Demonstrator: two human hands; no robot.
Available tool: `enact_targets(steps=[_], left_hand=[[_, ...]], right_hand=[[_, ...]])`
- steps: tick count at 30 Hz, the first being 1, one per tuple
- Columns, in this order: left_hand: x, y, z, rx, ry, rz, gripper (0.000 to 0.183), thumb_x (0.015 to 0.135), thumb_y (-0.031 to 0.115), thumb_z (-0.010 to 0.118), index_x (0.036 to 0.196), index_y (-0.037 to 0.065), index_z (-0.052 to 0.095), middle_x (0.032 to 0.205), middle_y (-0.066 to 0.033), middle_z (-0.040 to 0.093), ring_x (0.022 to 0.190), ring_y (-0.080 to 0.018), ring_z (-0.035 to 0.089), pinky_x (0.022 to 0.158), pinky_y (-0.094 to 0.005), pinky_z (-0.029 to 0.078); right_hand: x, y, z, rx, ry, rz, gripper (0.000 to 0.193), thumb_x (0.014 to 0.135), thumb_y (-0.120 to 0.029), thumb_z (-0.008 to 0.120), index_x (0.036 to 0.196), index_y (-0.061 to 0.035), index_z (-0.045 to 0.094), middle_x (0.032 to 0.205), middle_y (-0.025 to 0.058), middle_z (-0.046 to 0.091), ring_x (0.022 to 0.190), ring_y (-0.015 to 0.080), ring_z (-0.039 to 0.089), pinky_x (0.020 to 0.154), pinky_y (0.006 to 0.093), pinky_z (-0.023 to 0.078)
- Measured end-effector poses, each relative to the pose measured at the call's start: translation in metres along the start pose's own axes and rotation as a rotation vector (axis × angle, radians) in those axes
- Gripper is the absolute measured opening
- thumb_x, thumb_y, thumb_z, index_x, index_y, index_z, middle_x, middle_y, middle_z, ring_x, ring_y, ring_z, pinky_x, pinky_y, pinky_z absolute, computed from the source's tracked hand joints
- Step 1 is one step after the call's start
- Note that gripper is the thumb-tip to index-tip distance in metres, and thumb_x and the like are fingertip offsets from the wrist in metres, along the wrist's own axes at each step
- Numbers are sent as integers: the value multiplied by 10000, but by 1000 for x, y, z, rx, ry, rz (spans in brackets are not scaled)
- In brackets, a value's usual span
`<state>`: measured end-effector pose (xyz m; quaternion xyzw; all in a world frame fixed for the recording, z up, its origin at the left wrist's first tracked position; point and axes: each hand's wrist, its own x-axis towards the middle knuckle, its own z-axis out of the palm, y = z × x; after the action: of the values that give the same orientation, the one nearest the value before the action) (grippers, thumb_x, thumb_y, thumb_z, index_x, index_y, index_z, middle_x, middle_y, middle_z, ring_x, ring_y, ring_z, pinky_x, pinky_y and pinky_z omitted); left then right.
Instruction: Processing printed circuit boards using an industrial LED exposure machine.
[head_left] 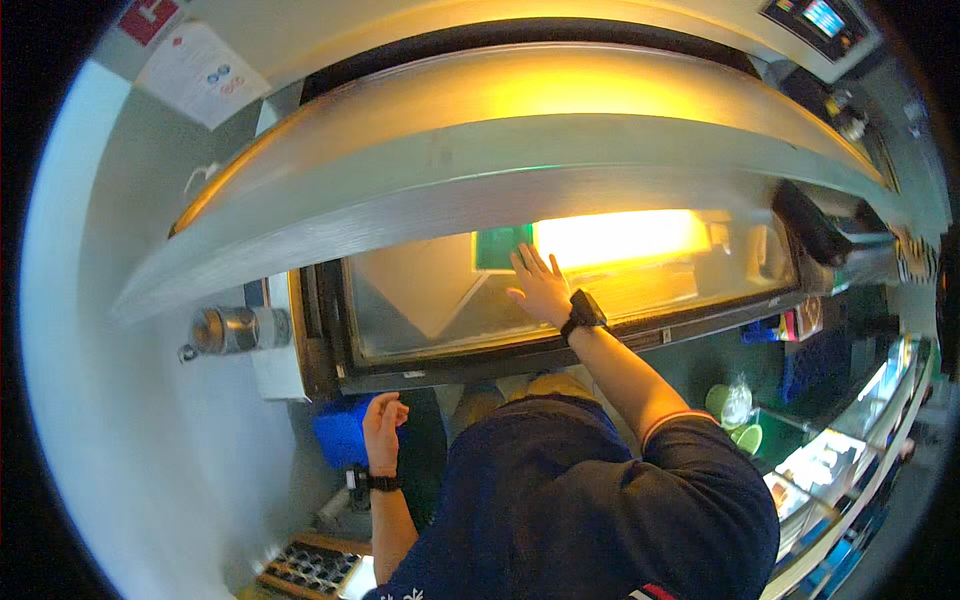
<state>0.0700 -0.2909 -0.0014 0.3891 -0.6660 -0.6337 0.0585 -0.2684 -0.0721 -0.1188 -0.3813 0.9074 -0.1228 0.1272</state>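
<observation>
My right hand (543, 292) reaches forward with its fingers spread, palm toward a wide glass pane (400, 310) set in a dark frame. Its fingertips lie at the edge of a green rectangular panel (503, 250) at the pane; whether they press on the glass I cannot tell. Strong yellow-white light glows behind the pane just right of the fingers. Lower left, my left hand (382, 432) is raised beside my body, its fingers loosely bent and apart, with nothing visible in it. Each wrist wears a dark band.
A long curved metal edge (500, 180) overhangs the pane. To the left, a glass-and-metal canister (238, 330) stands by the wall, with a blue bin (343, 432) below. Green containers (745, 437) and a lit display case (820, 465) are at the right. A dark handle-like part (805, 225) juts out near the pane's right end.
</observation>
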Motion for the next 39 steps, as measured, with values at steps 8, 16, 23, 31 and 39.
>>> enact_targets(steps=[8, 16, 23, 31, 39], left_hand=[[-129, -57, 32, 582, 124, -153, 283, 904, 169, 638, 1141, 15, 657, 941, -150, 699, 825, -222, 668, 733, -322, 521], [-122, -62, -7, 520, 142, 46, 267, 913, 152, 634, 1136, 5, 646, 915, -139, 696, 799, -229, 668, 722, -327, 522], [-73, -48, -52, 572, 5, 138, 281, 920, 152, 617, 1153, -4, 636, 914, -110, 684, 821, -203, 651, 752, -317, 511], [-31, -49, -75, 621, -147, 392, 297, 914, 174, 623, 1158, 6, 636, 933, -133, 690, 846, -249, 661, 782, -350, 521], [-32, -13, -81, 555, -152, 424, 275, 901, 139, 625, 1144, 11, 637, 951, -132, 694, 878, -255, 670, 795, -354, 521]], right_hand=[[76, 10, -3, -32, -48, -20, 727, 938, -479, 526, 1516, -107, 289, 1588, 129, 262, 1492, 270, 180, 1192, 550, 87], [25, -25, -75, -33, 250, -225, 762, 863, -330, 672, 1513, -186, 300, 1616, 115, 165, 1494, 334, 133, 1176, 590, 142], [-79, -49, -201, -86, 418, -403, 479, 816, -203, 715, 1281, -207, 600, 1551, 56, 345, 1446, 319, 280, 1167, 564, 216], [-186, -16, -397, -696, 1171, 40, 727, 714, -314, 805, 1359, -154, 509, 1379, 98, 520, 1257, 306, 486, 1040, 500, 350], [-186, -27, -400, -411, 880, 96, 378, 727, -253, 784, 1045, -87, 664, 950, 98, 669, 887, 308, 621, 814, 424, 488]])
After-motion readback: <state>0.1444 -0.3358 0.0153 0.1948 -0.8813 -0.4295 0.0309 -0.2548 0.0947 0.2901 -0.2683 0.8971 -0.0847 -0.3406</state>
